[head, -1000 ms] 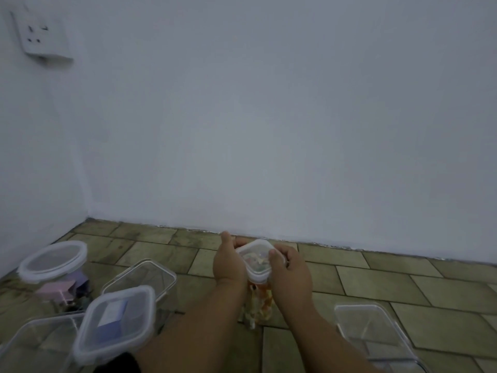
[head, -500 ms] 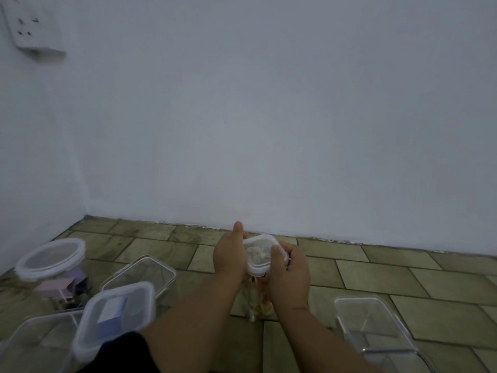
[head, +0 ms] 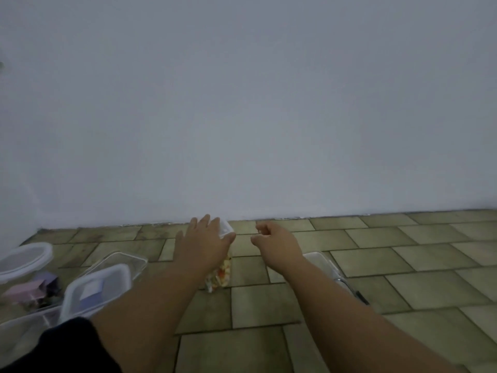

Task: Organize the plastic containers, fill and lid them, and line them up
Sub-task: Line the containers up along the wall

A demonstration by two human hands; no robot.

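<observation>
We saw a plain pale wall [head: 269, 103] that filled most of the view and met a second wall in the far left corner. Below it lay a floor [head: 390, 265] of greenish-brown rectangular tiles with dark joints, set in shifted rows. Two bare forearms reached from the near edge toward the wall, and a dark sleeve [head: 67, 345] covered the left upper arm.

At the near left stood a group of plastic containers: a large clear box [head: 21, 329], a box with a square white lid [head: 98, 288] and something blue inside, an open clear tub [head: 121, 261] behind it, and a round-lidded tub [head: 24, 258] with pink and purple things below its lid. Another clear container [head: 321, 261] lay just behind the right forearm.

The left hand [head: 204, 243] lay flat, fingers straight, on the white lid [head: 225, 229] of the tall narrow container [head: 222, 274], which stood on the floor near the middle and held orange and white pieces. The right hand [head: 277, 242] hung just to its right, fingers loosely curled, holding nothing and not touching it.
</observation>
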